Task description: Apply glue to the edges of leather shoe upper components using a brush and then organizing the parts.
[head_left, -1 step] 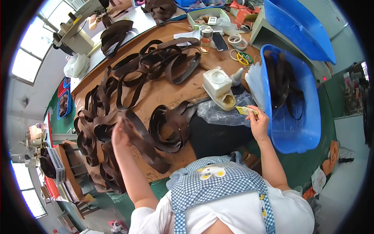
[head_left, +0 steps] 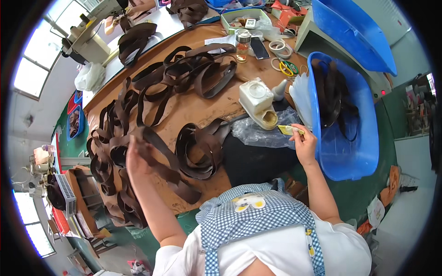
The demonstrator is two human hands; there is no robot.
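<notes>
the right hand [head_left: 305, 143] pinches a yellow applicator [head_left: 286, 130] beside the white pot [head_left: 254, 99], likely placed for reach; the left hand [head_left: 138, 158], too blurred to tell its grip, is at a brown strip [head_left: 184, 191], surface's [head_left: 216, 108] left.

Bare tabletop [head_left: 218, 108] between straps [head_left: 165, 154] and pot [head_left: 256, 99]

The brown straps [head_left: 185, 191] look matt; the blue tub [head_left: 350, 156] is smooth, glossy plastic; the clear bag [head_left: 255, 134], crinkled, shiny plastic film; the gingham apron [head_left: 253, 223], matt woven cloth.
</notes>
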